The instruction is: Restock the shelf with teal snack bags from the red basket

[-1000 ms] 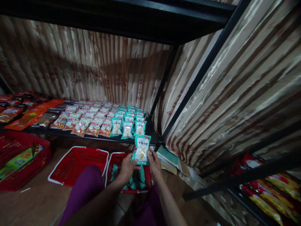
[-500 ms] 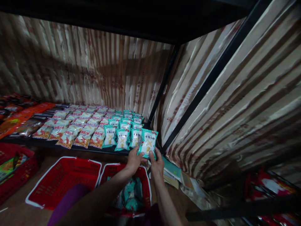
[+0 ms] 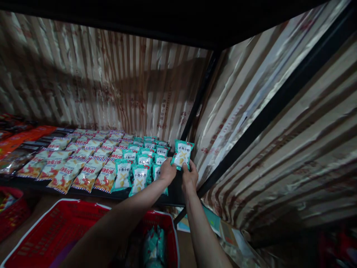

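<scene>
Between my two hands is a teal-and-white snack bag, tilted up with its printed front toward me. My left hand grips its lower left corner, fingers partly hidden behind it. My right hand pinches the lower right edge, thumb on the front. Both are over the right end of a black shelf. Just left of them, several matching teal snack bags stand leaning in rows. White snack bags with red print fill the rows farther left.
Below the shelf are a red basket with a white rim and another red basket holding teal bags. A black post slants along the right, before striped sheeting. Orange packets lie at the far left; papers lie low right.
Both hands have carried the snack bag forward and up, from the shelf's front edge to over its right end. The view has shifted closer to the shelf.
</scene>
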The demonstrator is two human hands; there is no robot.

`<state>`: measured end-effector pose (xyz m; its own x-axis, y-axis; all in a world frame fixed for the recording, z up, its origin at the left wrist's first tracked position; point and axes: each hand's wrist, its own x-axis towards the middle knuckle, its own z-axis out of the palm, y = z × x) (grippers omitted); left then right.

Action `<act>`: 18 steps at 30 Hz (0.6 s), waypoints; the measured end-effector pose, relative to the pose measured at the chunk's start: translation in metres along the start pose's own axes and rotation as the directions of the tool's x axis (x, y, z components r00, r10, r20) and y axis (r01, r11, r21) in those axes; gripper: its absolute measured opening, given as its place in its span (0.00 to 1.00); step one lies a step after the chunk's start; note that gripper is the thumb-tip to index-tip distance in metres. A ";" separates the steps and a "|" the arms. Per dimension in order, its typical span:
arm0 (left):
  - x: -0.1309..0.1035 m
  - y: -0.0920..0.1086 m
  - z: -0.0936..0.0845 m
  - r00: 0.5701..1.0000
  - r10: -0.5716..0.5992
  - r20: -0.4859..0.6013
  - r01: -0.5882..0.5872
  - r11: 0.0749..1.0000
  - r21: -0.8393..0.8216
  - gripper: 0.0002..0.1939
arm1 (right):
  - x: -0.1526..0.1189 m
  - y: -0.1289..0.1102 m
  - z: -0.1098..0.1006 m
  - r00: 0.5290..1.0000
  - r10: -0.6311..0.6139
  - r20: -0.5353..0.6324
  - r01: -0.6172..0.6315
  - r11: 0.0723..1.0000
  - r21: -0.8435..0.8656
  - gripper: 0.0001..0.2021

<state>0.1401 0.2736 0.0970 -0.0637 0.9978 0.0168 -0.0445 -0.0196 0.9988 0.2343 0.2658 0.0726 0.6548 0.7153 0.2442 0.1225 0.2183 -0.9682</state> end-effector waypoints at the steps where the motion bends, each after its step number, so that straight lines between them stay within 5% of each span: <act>1: 0.005 0.000 0.003 1.000 0.002 -0.006 -0.002 1.000 0.019 0.18 | 0.006 0.002 0.003 1.000 -0.003 -0.010 0.002 1.000 -0.010 0.29; 8: 0.028 0.007 0.018 1.000 -0.006 -0.020 0.010 0.978 0.207 0.22 | 0.036 0.025 0.018 0.998 -0.021 -0.066 0.014 0.994 -0.105 0.27; 18: 0.045 0.013 0.038 0.997 -0.075 0.017 0.060 0.899 0.434 0.20 | 0.065 0.052 0.025 0.993 -0.117 0.030 0.120 0.928 -0.353 0.27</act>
<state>0.1744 0.3205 0.1127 -0.0430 0.9974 -0.0574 0.3893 0.0696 0.9185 0.2648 0.3403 0.0393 0.6132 0.7045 0.3573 0.4559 0.0538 -0.8884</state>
